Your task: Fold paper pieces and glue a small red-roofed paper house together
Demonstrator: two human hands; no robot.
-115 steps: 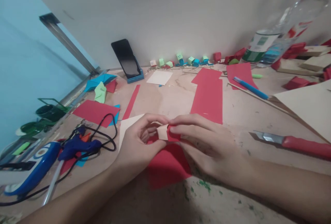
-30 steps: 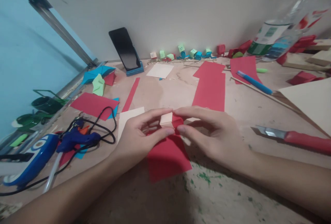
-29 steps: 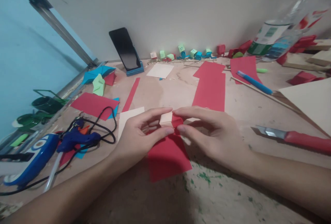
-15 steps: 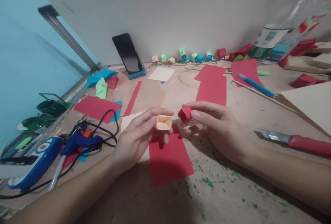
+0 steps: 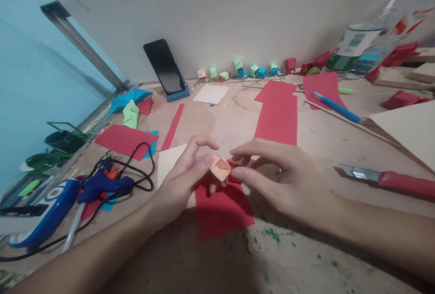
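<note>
A small open cream paper box [image 5: 220, 170] is pinched between the thumb and fingers of my left hand [image 5: 183, 180]. It is tilted, with its hollow side turned towards me. Close against its right side is my right hand [image 5: 288, 171], thumb and index finger curved together around a small red paper box [image 5: 233, 177]. Most of that red box is hidden behind the fingers, and it blends with the red paper sheet [image 5: 220, 214] lying beneath both hands. Part of a cream sheet [image 5: 170, 160] shows under my left hand.
At left lie a blue glue gun [image 5: 102, 185] and its black cord. A red-handled knife [image 5: 401, 180] lies at right. Behind stand a phone [image 5: 163, 67], small paper figures [image 5: 239, 69] and a plastic bottle [image 5: 353, 49]. Red sheets [image 5: 278, 117] and a blue pen [image 5: 336, 107] lie beyond.
My right hand has moved left and slightly down, bringing the red box up to the cream one. The cream box has turned and tilted in my left hand, whose index finger has lifted.
</note>
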